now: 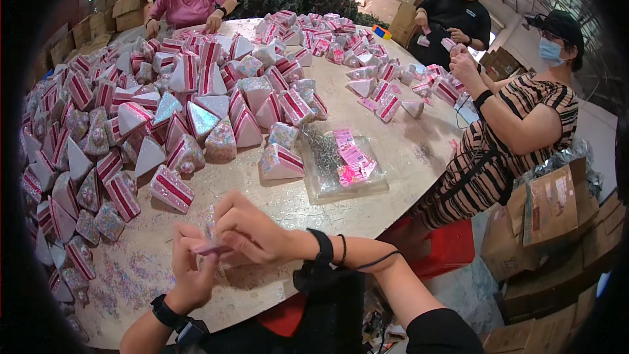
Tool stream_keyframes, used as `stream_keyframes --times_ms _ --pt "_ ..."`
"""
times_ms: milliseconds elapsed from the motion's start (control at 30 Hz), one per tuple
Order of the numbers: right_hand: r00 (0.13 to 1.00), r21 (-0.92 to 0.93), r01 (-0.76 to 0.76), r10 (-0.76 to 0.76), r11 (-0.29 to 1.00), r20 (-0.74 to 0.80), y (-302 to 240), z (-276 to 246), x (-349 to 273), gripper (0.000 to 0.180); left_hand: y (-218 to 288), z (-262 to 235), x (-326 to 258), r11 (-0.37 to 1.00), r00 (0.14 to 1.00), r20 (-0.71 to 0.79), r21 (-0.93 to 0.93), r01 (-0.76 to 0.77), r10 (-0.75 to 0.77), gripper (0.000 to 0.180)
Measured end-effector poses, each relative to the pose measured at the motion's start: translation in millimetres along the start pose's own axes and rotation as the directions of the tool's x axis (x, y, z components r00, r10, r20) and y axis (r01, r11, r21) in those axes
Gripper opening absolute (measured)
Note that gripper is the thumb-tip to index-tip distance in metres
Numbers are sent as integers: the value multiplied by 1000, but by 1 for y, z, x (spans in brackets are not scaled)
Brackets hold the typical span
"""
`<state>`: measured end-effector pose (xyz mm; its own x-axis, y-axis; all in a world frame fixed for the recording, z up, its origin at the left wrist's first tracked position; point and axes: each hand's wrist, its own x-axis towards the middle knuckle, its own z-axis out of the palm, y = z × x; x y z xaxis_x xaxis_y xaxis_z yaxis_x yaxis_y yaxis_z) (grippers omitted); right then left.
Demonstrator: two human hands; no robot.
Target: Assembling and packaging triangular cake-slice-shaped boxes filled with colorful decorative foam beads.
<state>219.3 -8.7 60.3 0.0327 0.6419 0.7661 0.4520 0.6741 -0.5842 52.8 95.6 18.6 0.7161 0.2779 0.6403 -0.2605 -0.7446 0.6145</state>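
Note:
My left hand (191, 263) and my right hand (247, 228) meet above the near edge of the table. Their fingers are closed on a small pink, glittery piece (211, 248), mostly hidden by the fingers, so its exact kind does not show. Just beyond them lie fake cake slices, white and pink with a dark pink stripe and glitter; the nearest are one cake slice (171, 189) and another cake slice (282, 161). A clear shallow tray (357, 191) holds a heap of thin silvery wire pieces (322, 151) and several pink printed tags (354, 157).
A large pile of cake slices (147, 121) covers the table's left side; more lie farther back. Loose glitter (134, 282) is scattered at the near left. Three people work around the table. A red stool (449, 249) and cardboard boxes (547, 213) stand at the right.

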Motion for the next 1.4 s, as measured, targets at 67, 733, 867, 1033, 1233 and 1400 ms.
stream_keyframes --times_ms 67,733,867,1033,1233,1400 --pt "998 -193 58 -57 980 9 7 -31 4 14 15 -1 -3 767 920 69 -530 362 -386 18" --pt "967 -512 -146 12 847 -256 28 -88 23 7 18 1 -5 493 763 226 -647 582 -606 15" --pt "998 -164 -50 53 985 14 7 -18 15 12 20 0 -4 480 776 247 -666 571 -580 20" --pt "978 10 -197 196 980 68 3 1 3 14 27 3 4 508 828 190 -710 487 -528 34" --pt "928 168 -370 372 914 16 2 4 1 15 17 3 -4 648 891 156 -634 422 -427 45" --pt "955 80 -296 295 952 26 0 6 3 12 16 4 -1 697 908 128 -602 390 -398 50"
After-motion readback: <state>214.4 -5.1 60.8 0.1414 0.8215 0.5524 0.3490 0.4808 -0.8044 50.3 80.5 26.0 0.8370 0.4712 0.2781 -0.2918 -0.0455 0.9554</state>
